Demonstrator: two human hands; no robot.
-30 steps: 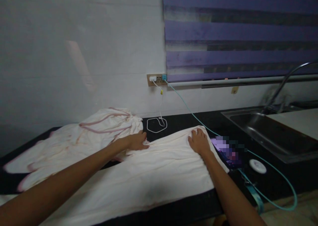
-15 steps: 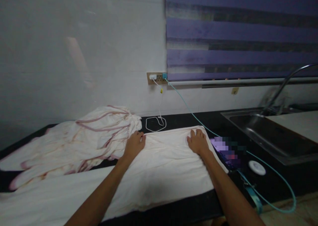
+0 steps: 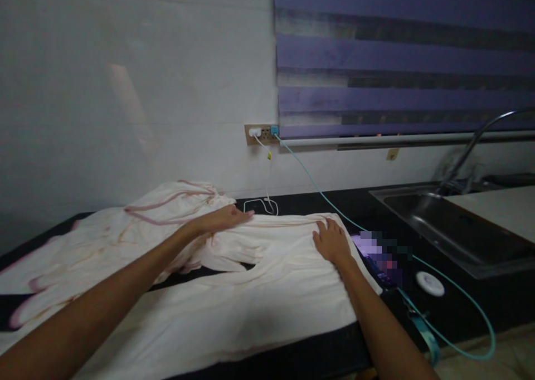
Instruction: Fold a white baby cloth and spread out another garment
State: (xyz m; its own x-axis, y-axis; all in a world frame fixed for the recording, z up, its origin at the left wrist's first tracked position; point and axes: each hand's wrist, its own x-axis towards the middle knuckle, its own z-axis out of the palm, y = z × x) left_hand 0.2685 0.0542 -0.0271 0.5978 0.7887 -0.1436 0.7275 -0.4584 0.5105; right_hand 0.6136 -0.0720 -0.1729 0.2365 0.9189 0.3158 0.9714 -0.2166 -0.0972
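Observation:
A white cloth (image 3: 284, 291) with a thin reddish seam near its far edge lies spread over the black counter, running off to the lower left. My left hand (image 3: 228, 217) pinches its far edge near the middle, fingers pointing right. Below that hand the fabric is pulled up in folds, and dark counter shows through a gap. My right hand (image 3: 332, 242) lies on the cloth near its far right corner, palm down with fingers spread. Beyond my left forearm rests a crumpled white cloth (image 3: 137, 224) with pink trim.
On the right are a phone (image 3: 376, 257), partly blurred out, a round white object (image 3: 429, 283) and a teal cable (image 3: 468, 296). A steel sink (image 3: 451, 229) with a curved faucet (image 3: 472, 146) stands farther right. A wall socket (image 3: 262, 135) holds two plugs.
My left hand has moved right and slightly away along the far edge, drawing the cloth into folds and baring a gap of counter. My right hand stays nearly in place.

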